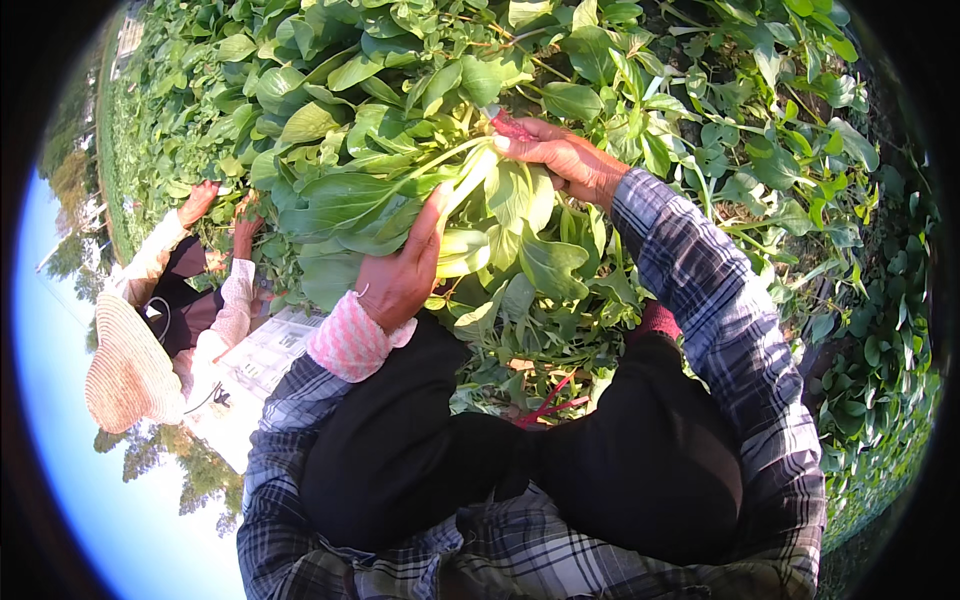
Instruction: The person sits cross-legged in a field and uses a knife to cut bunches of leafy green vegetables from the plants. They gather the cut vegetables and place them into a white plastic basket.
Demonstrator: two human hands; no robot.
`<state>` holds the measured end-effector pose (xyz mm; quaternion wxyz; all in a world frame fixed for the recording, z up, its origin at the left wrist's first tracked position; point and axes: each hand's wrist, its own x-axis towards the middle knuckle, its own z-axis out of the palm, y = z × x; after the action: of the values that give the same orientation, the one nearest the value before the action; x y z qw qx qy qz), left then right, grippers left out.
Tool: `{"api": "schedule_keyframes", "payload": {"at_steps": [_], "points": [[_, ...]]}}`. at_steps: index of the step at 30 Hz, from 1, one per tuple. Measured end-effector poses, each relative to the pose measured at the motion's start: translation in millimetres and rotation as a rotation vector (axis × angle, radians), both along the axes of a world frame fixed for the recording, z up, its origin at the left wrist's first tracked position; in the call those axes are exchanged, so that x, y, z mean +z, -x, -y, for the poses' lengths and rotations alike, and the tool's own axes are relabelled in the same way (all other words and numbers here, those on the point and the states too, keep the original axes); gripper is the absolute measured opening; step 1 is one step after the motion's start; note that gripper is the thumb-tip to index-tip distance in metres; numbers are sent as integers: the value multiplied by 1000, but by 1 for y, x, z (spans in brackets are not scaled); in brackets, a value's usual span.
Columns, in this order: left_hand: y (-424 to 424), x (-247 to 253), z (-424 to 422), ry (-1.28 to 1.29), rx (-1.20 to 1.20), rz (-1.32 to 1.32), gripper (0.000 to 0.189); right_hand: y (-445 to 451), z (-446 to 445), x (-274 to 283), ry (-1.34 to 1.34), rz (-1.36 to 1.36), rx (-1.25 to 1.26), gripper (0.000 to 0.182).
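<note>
My left hand (401,277) grips a head of leafy greens (469,176), much like bok choy, around its pale stalks. The broad green leaves spread out to the left. My right hand (566,161) is closed around the red handle of a small knife (514,126). A short bit of its blade shows beyond the handle, and the rest is hidden among leaves. At the base of the stalks, my right thumb is touching or very close to the head. A pink and white cuff (351,337) covers my left wrist.
Dense leafy plants (585,52) surround my hands. On the left, a person in a straw hat (135,367) reaches into the same bed. A red strap or cord (551,401) lies between my knees, and a red sock or cuff (660,319) shows beyond my right knee.
</note>
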<state>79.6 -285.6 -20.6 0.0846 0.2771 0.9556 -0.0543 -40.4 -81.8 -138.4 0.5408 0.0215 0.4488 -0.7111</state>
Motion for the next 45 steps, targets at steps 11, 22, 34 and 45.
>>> {"api": "schedule_keyframes", "payload": {"at_steps": [11, 22, 34, 45], "points": [[14, 14, -19, -437, 100, 113, 49, -24, -34, 18, 84, 265, 49, 51], [8, 31, -28, -250, 46, 364, 43, -23, -58, 26, -65, 107, -452, 38], [65, 114, -28, -1041, 805, 551, 57, -4, -74, 75, 39, -514, -385, 57], [67, 44, -52, -1374, 924, 1051, 79, -14, -48, 88, 250, -416, -328, 49]]}}
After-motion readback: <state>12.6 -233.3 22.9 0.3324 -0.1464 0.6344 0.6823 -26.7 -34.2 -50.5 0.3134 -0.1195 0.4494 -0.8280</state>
